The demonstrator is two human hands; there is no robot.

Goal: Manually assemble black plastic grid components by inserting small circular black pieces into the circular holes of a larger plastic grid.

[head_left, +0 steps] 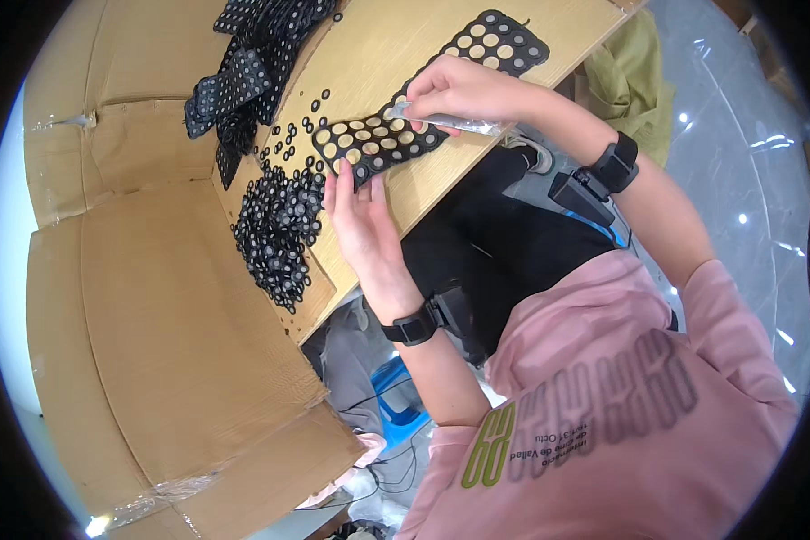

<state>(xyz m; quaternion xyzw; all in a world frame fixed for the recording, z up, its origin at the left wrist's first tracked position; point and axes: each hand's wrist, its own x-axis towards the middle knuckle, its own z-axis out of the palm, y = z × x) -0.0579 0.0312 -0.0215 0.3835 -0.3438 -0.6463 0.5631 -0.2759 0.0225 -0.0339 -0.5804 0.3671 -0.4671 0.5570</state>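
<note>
A long black sheet (366, 144) with rows of round openings lies across the wooden table. Pale wood shows through many openings, while grey discs sit in others. My left hand (369, 225) is palm up at the sheet's near left end, its fingers closed on the edge with one fingertip on top. Over the middle of the sheet, my right hand (468, 90) pinches a slim silvery tool (463, 122), its tip near the openings. Its exact kind is unclear. The fingers cover part of the sheet, which continues beyond them to the far right.
Small black rings (279, 225) form a pile on the left of the table (369, 54), with several scattered nearby. A heap of dotted black sheets (270, 63) lies at the far left. An opened cardboard box (171, 315) stands against the table's left side. Green cloth (634, 81) hangs right.
</note>
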